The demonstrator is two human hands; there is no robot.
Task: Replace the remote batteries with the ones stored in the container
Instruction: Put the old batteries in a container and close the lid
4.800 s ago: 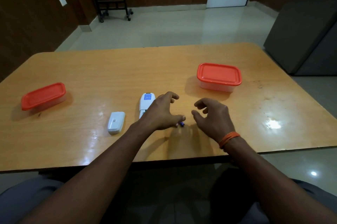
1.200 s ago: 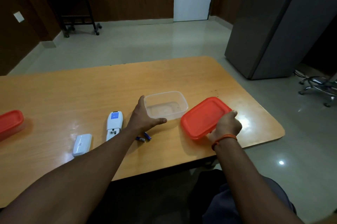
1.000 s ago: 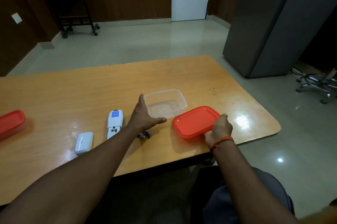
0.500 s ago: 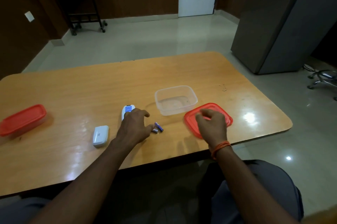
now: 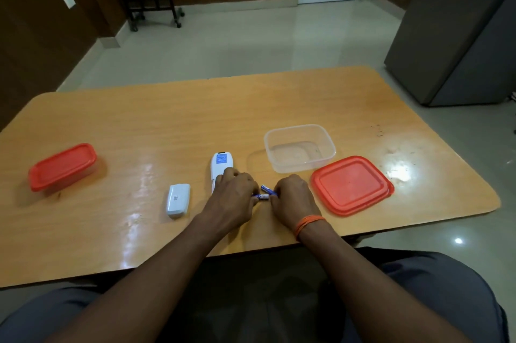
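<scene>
Batteries (image 5: 264, 193), two small blue-and-white cells, lie on the worktop (image 5: 195, 113) between the two hands, just in front of the open clear container (image 5: 300, 147), which looks empty. The left hand (image 5: 233, 199) is curled with its fingertips at one end of the nearer cell; the right hand (image 5: 290, 194) is curled at the other side, touching the cells. Whether either grip is really closed on a cell I cannot tell, because the fingers hide the contact. The remote (image 5: 220, 168) lies with its back up beside the left hand, and its white cover (image 5: 178, 199) rests apart on the left. The red lid (image 5: 351, 185) lies beside the container, and a second closed container (image 5: 62, 166) stands far on the left. Such cells are light, rigid and smooth, so I judge they roll easily on this glossy surface. Better to pinch each one at the middle of its body.
</scene>
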